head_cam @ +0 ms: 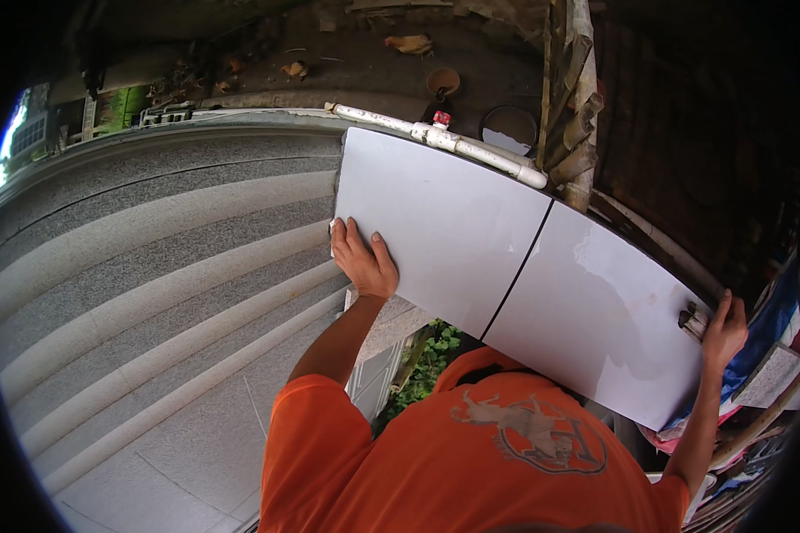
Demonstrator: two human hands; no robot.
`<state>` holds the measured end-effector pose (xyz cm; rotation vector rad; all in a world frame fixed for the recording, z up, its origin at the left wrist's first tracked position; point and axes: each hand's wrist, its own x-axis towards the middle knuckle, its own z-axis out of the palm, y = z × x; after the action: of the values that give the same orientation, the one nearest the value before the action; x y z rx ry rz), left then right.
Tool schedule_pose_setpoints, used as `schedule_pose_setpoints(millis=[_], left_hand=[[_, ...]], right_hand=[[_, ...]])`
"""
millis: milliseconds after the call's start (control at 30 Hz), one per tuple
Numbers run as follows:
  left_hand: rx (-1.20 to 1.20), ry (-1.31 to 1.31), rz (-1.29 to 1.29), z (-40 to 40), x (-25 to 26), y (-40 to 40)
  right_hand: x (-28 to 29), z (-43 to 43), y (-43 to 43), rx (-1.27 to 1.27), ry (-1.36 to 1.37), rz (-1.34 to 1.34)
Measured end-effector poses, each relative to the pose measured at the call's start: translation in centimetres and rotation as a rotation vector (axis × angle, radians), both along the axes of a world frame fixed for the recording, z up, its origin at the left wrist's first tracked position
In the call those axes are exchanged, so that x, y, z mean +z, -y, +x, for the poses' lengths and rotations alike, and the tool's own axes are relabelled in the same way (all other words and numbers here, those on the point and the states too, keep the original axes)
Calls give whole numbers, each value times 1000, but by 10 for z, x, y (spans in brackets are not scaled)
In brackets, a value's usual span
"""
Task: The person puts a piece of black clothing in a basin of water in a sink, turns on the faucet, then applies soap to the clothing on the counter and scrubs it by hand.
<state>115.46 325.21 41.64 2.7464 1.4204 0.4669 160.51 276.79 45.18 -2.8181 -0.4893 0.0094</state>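
A large pale glossy slab [433, 200] lies before me, parted in two by a dark straight line. Wet-looking patches mark its right section [573, 293]. My left hand [367, 263] rests palm down on the left section, fingers spread, with the fingertips near its left edge. A small white bit shows beside those fingertips; I cannot tell what it is. At the far right end my right hand [725, 330] grips the slab's edge. Next to it is a cut-out with short pale tube-like pieces [693, 321] in it; the right hand's underside is hidden.
A white plastic pipe [473, 146] with a red-handled valve [441, 120] runs along the slab's far edge. Bamboo poles [577, 113] rise behind it. Speckled stone steps [173, 200] lie left. Beyond are chickens [410, 44] and a bowl [443, 81]; blue sheeting [757, 350] is at right.
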Motion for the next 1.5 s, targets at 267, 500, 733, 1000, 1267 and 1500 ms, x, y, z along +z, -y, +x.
schedule_pose_setpoints(millis=[267,500,733,1000,1267,1500], left_hand=[[10,-6,-48,-1,1,0],[18,-14,-48,0,1,1],[21,1,-51,1,2,1],[13,-5,-19,1,2,1],[16,-9,-44,0,1,0],[8,-7,-46,0,0,0]], right_hand=[[2,-2,-4,7,16,37],[4,-2,-6,30,47,49],[3,-4,-8,21,76,63],[3,-2,-6,10,41,27],[3,-3,-8,8,49,35],[-1,0,-1,-3,28,26]])
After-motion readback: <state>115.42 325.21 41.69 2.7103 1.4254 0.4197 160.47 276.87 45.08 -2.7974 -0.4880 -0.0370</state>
